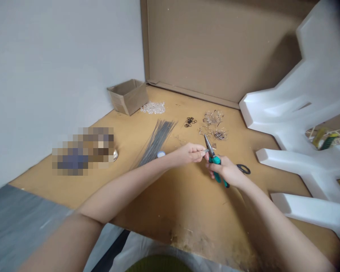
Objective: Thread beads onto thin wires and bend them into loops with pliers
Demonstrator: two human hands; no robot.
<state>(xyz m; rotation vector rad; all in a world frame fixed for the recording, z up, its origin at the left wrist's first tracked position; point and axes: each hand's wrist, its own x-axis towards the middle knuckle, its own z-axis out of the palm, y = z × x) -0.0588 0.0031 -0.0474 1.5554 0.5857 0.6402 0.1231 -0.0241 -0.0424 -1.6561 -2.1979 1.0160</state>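
Above the board, my right hand (229, 170) is wrapped around a pair of needle-nose pliers (216, 161) with teal handles. The dark metal jaws point up and away from me. Just left of the jaws, my left hand (193, 153) is closed in a pinch on a small piece of metal (206, 150), too small to make out further. The two hands are nearly touching. A bundle of thin grey wires (158, 141) lies on the board behind my left forearm, with a small white-and-blue round thing (161, 154) beside it.
Bent wire pieces (214, 118), black rings (190, 121) and clear small pieces (153, 107) lie in piles further back. A cardboard box (128, 98) stands back left. White foam (283, 158) with protruding arms borders the right, near a black-handled tool (243, 169). Part of the left is pixelated.
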